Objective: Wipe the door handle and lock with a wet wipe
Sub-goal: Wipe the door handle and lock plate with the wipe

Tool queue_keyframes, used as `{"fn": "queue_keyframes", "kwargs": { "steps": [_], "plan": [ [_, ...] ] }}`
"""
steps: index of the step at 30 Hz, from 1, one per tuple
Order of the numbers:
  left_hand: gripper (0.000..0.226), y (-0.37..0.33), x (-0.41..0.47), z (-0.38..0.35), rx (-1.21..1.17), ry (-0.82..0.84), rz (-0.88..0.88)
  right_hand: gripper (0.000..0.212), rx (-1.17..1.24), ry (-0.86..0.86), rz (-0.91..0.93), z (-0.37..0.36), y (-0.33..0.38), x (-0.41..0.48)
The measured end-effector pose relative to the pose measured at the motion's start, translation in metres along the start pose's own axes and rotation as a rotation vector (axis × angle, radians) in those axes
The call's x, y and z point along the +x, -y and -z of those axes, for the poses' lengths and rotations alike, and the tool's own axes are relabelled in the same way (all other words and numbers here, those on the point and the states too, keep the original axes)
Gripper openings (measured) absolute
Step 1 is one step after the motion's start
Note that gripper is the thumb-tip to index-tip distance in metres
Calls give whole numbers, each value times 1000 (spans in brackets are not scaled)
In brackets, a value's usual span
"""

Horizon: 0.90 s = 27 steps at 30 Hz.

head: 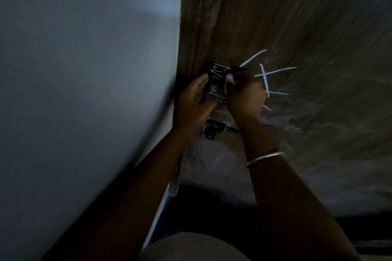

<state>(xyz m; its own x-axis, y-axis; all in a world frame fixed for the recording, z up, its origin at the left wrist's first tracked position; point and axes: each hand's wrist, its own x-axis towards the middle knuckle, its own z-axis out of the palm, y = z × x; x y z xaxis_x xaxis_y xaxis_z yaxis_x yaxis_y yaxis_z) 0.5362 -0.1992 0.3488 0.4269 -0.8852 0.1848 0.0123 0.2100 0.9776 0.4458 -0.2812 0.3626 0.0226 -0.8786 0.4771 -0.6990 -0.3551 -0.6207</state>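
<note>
A dark metal lock box (215, 79) with pale scribbles sits on the left edge of a brown wooden door (297, 27). My left hand (194, 101) cups the lock's left side and lower part, fingers flat against it. My right hand (246, 96) is closed on a white wet wipe (229, 80) and presses it against the lock's right edge. A dark sliding bolt latch (214, 128) is fixed to the door just below the hands. No separate door handle is visible; the hands hide that area.
A pale grey wall (84, 70) fills the left, meeting the dark door frame (191, 27). White chalk-like strokes (267, 76) mark the door right of the lock. A metal bangle (264, 158) rings my right wrist. The scene is dim.
</note>
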Motion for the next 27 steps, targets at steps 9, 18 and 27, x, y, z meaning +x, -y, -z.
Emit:
{"fn": "queue_keyframes", "kwargs": {
  "steps": [9,18,27],
  "plan": [
    [60,1,3,-2,17,-17,20,19,130,-35,-13,13,9,5],
    [59,0,1,-1,-12,-14,5,25,722,391,-354,20,-14,-4],
    [50,1,2,0,-64,-8,9,81,1345,811,-694,25,-53,-5]
  ]
}}
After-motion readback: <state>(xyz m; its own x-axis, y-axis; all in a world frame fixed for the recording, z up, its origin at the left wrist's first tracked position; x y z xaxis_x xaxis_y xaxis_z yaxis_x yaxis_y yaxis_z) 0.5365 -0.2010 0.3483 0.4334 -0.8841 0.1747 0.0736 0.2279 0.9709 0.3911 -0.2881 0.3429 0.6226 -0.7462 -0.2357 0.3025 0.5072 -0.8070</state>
